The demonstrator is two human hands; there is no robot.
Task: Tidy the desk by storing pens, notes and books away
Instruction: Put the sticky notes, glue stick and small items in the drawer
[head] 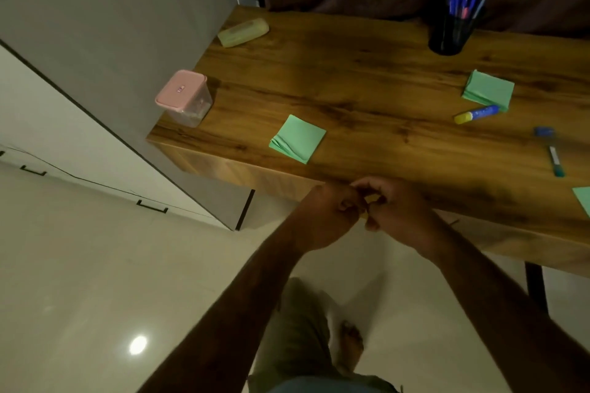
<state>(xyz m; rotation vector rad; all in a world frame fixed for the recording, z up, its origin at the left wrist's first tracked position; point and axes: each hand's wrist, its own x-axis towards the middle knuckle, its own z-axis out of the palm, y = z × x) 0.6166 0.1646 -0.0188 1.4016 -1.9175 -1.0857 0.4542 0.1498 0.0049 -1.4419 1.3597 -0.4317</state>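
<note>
- Both hands, left hand (pixel 322 217) and right hand (pixel 394 214), meet at the desk (pixel 367 80) front edge, fingers curled around a small yellowish thing (pixel 372 200); what it is, I cannot tell.
- Held past the edge, it may fall to the floor.
- The green notes (pixel 298 139) near the front edge could be brushed off.

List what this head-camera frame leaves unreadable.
- Small yellowish item between left hand and right hand: fingers cover it.
- Green note: cut by right edge.
- Pink-lidded box contents: blurred.
- Pens in black holder: too blurred to count.
</note>
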